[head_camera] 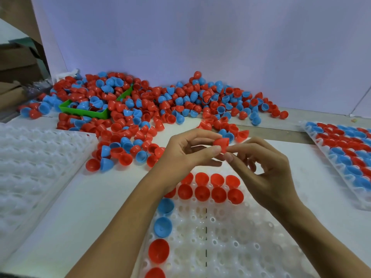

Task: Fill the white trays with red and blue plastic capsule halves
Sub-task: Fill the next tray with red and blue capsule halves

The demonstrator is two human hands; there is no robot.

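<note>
Red capsule half [221,144] between both hands' fingers [208,150]

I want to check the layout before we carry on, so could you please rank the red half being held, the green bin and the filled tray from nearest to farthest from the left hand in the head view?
1. Red half: at the left hand's fingertips, also pinched by the right hand.
2. Filled tray: far right.
3. Green bin: back left, in the pile.
</note>
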